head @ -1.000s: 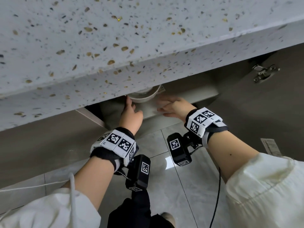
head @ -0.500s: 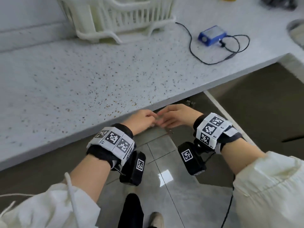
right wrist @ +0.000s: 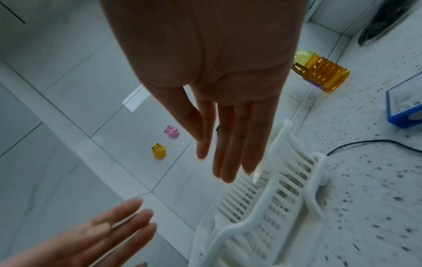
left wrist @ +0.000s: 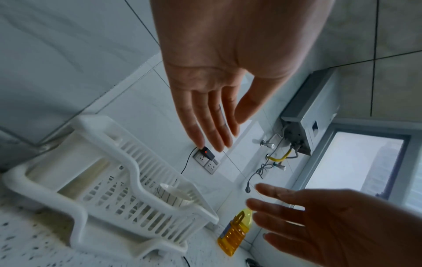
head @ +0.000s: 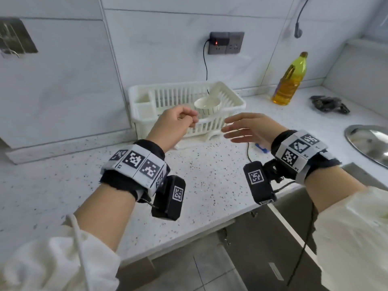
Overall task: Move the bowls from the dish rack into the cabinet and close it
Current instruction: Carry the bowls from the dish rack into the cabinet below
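A white dish rack (head: 186, 108) stands on the speckled counter (head: 63, 185) against the wall. One white bowl with thin dark stripes (head: 207, 106) sits inside it, also visible in the left wrist view (left wrist: 174, 196). My left hand (head: 189, 118) hovers in front of the rack's near wall, empty, with its fingers straight in the left wrist view (left wrist: 212, 126). My right hand (head: 231, 128) hangs beside it, just right of the rack, fingers extended and empty (right wrist: 223, 144). Under the counter's edge the brown cabinet door (head: 262, 238) stands open.
A yellow oil bottle (head: 290, 80) stands right of the rack, with a dark crumpled object (head: 329, 103) beyond it. A steel sink (head: 369, 141) is at the far right. A small blue box (head: 261, 147) with a black cable lies under my right wrist.
Both hands have come up from the bowl inside the cabinet under the counter to above the counter, in front of the rack. The view has lifted from the cabinet to the wall.
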The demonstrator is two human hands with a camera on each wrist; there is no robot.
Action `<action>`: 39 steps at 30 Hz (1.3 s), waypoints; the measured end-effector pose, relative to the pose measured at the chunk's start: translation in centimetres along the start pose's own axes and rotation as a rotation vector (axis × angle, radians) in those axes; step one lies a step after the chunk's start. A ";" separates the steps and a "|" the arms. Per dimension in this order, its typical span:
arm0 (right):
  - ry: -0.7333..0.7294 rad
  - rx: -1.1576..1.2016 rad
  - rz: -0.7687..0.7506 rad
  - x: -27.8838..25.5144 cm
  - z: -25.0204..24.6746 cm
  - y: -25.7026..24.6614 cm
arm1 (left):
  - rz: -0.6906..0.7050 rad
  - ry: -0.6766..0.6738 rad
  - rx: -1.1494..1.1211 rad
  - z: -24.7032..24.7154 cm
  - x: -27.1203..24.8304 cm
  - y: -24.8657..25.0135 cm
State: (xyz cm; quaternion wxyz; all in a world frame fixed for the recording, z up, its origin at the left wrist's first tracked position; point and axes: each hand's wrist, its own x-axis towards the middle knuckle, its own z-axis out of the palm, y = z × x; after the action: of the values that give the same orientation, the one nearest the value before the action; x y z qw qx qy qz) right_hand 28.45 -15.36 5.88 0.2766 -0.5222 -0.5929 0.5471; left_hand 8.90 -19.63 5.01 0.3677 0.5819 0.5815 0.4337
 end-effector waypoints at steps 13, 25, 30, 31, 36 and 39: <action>0.219 -0.026 0.089 17.9 -5.2 1.3 | -0.260 -0.002 -0.010 3.5 15.5 -3.2; 0.052 -0.409 0.289 31.8 -6.2 3.9 | -0.634 0.014 -0.092 7.9 28.5 -9.0; -0.065 -0.323 0.410 33.1 -6.5 4.0 | -0.773 -0.037 -0.179 8.7 30.2 -10.2; -0.101 -0.307 0.435 33.1 -6.6 3.9 | -0.788 -0.039 -0.176 8.7 30.4 -10.3; -0.186 -0.273 0.469 33.1 -6.8 3.8 | -0.782 -0.059 -0.075 9.6 31.0 -10.3; -0.153 -0.284 0.440 33.2 -6.7 3.7 | -0.750 -0.019 -0.043 9.9 31.0 -10.4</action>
State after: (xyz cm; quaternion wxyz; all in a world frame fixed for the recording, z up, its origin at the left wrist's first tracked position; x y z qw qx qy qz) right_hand 25.68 17.09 -4.02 0.0293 -0.6295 -0.5550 0.5430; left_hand 12.73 12.52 -5.80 0.5185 0.3244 0.7416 0.2757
